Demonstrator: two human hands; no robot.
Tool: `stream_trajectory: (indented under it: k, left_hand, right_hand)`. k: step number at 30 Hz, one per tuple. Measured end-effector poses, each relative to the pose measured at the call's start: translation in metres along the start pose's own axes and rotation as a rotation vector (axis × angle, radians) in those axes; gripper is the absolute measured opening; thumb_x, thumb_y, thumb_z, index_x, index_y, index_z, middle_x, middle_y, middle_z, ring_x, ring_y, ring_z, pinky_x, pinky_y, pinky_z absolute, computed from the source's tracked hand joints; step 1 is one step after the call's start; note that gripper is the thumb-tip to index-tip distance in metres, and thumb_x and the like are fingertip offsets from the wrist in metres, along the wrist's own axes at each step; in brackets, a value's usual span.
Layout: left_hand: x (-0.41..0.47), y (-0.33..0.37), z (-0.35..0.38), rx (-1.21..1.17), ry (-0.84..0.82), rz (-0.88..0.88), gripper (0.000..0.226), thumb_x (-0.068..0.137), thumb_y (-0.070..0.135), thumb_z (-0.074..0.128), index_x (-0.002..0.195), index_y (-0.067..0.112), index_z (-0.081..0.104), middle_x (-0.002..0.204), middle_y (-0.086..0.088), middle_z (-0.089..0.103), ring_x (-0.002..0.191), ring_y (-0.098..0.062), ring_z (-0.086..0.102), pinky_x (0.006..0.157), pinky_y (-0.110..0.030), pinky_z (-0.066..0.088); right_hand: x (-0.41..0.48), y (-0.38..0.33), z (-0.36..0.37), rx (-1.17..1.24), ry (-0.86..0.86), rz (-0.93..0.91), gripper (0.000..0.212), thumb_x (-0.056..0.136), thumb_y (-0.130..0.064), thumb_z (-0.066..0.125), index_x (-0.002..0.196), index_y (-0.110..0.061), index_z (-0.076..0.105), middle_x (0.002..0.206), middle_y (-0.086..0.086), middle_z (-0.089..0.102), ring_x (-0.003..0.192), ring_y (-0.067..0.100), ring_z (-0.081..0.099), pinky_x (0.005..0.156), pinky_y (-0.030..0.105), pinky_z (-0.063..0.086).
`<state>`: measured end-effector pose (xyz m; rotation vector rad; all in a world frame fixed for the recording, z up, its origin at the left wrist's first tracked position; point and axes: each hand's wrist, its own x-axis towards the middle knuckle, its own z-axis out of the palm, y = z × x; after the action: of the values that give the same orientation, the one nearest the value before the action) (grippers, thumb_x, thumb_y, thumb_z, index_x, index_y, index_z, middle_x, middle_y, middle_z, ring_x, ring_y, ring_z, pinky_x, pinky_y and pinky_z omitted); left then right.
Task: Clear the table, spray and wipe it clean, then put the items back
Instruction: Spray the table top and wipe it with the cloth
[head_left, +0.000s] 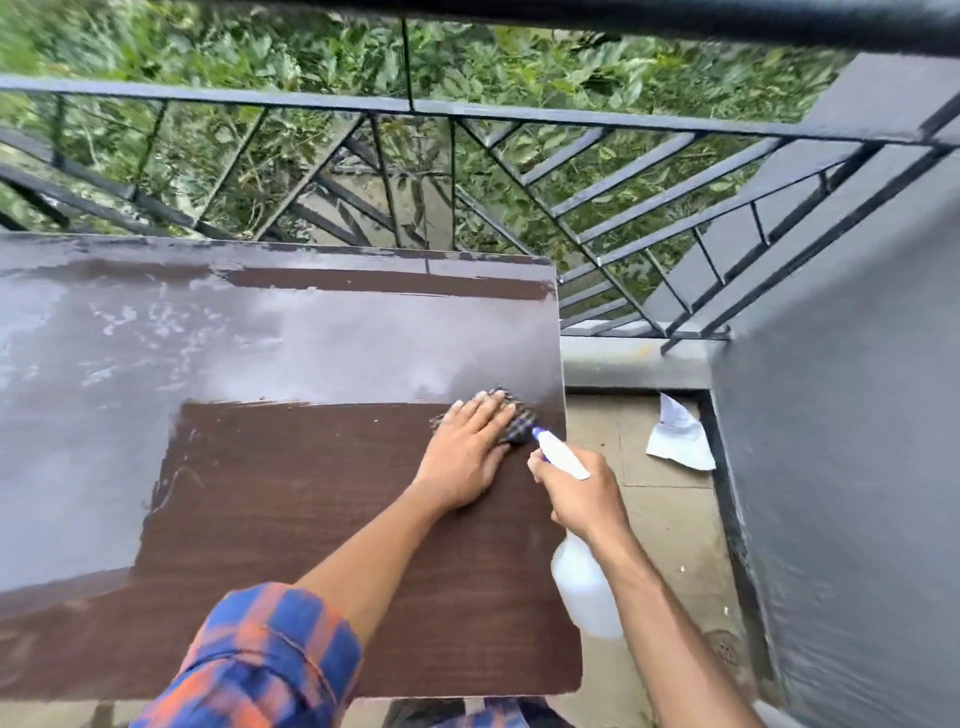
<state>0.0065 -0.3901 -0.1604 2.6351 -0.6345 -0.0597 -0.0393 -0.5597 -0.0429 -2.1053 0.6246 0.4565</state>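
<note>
A brown wooden table (291, 519) fills the left and middle; its far and left parts carry a pale wet film, the near right part is dark and wiped. My left hand (467, 452) presses flat on a checked cloth (517, 418) near the table's right edge. Just beyond that edge my right hand (582, 499) grips a white spray bottle (584, 584) by the neck, with its nozzle (558, 452) pointing at the cloth. Most of the cloth is hidden under my fingers.
A black metal railing (467, 119) runs behind the table, with green foliage beyond it. A grey wall (852, 415) stands at the right. On the tiled floor (665, 519) between table and wall lies a crumpled white paper (678, 434); a floor drain (724, 649) sits nearer.
</note>
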Motion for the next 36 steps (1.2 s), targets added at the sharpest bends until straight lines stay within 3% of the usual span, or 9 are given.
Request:
stream_trajectory:
  k: [5,12,16,18,21,25,31,33,36]
  left_hand:
    - [-0.076,-0.078,-0.035,0.011,0.178,-0.403,0.056,0.097,0.039,0.044,0.147,0.014,0.048,0.155,-0.010,0.042,0.143,-0.031,0.040,0.118,-0.049,0.026]
    - [-0.196,-0.175,-0.084,0.076,0.368,-0.976,0.061,0.097,0.037,0.042,0.149,0.005,0.041,0.156,-0.021,0.037,0.142,-0.043,0.034,0.116,-0.055,0.025]
    - [-0.214,-0.166,-0.077,0.038,0.419,-1.191,0.058,0.100,0.028,0.049,0.151,0.002,0.037,0.158,-0.022,0.032,0.145,-0.041,0.028,0.118,-0.057,0.019]
    - [-0.200,-0.148,-0.071,-0.026,0.480,-1.318,0.060,0.099,0.028,0.048,0.152,0.004,0.034,0.160,-0.019,0.029,0.147,-0.040,0.026,0.119,-0.057,0.016]
    - [-0.164,-0.109,-0.061,-0.122,0.538,-1.417,0.065,0.096,0.032,0.045,0.154,0.006,0.031,0.161,-0.019,0.026,0.148,-0.040,0.024,0.119,-0.057,0.014]
    - [-0.112,-0.045,-0.034,-0.101,0.403,-1.183,0.065,0.096,0.035,0.042,0.153,0.005,0.033,0.161,-0.020,0.027,0.147,-0.041,0.027,0.117,-0.058,0.018]
    - [-0.057,0.058,0.017,-0.022,0.020,-0.448,0.066,0.095,0.038,0.040,0.154,0.011,0.032,0.163,-0.013,0.026,0.149,-0.035,0.025,0.118,-0.054,0.022]
    - [-0.046,0.083,0.028,-0.024,-0.128,-0.214,0.064,0.093,0.035,0.037,0.153,0.012,0.036,0.162,-0.012,0.029,0.148,-0.034,0.027,0.118,-0.053,0.026]
    - [-0.043,0.109,0.039,0.049,-0.330,0.108,0.065,0.087,0.033,0.031,0.145,0.011,0.049,0.155,-0.010,0.043,0.143,-0.033,0.039,0.116,-0.050,0.033]
  right_hand:
    - [-0.011,-0.025,0.036,-0.007,-0.117,-0.049,0.022,0.075,-0.040,0.063,0.080,-0.020,0.070,0.065,0.001,0.064,0.062,0.021,0.055,0.070,0.054,0.061]
    - [-0.030,-0.046,0.080,-0.100,-0.230,-0.127,0.021,0.077,-0.038,0.062,0.083,-0.019,0.070,0.074,0.006,0.069,0.073,0.034,0.067,0.073,0.052,0.063]
    - [-0.038,-0.050,0.092,-0.119,-0.254,-0.124,0.021,0.079,-0.037,0.063,0.084,-0.017,0.070,0.075,0.007,0.069,0.074,0.030,0.066,0.074,0.053,0.064]
    - [-0.040,-0.049,0.092,-0.124,-0.248,-0.115,0.021,0.079,-0.036,0.063,0.085,-0.018,0.070,0.076,0.007,0.070,0.080,0.033,0.068,0.075,0.053,0.064]
    - [-0.037,-0.047,0.083,-0.106,-0.199,-0.096,0.016,0.081,-0.033,0.065,0.084,-0.018,0.071,0.077,0.006,0.071,0.073,0.029,0.065,0.076,0.051,0.064]
    - [-0.028,-0.040,0.063,-0.040,-0.110,-0.035,0.022,0.079,-0.035,0.063,0.085,-0.016,0.070,0.081,0.011,0.070,0.064,0.019,0.054,0.071,0.052,0.062]
    - [-0.023,-0.011,0.023,0.039,0.071,0.089,0.021,0.076,-0.035,0.065,0.082,-0.016,0.072,0.061,0.003,0.062,0.055,0.022,0.054,0.069,0.051,0.061]
    - [-0.024,0.003,0.009,0.073,0.139,0.117,0.018,0.073,-0.038,0.066,0.081,-0.026,0.074,0.062,0.005,0.067,0.059,0.026,0.059,0.071,0.053,0.061]
    - [-0.033,0.026,-0.010,0.085,0.209,0.169,0.012,0.075,-0.036,0.067,0.071,-0.045,0.074,0.058,-0.006,0.067,0.071,0.030,0.069,0.074,0.050,0.062]
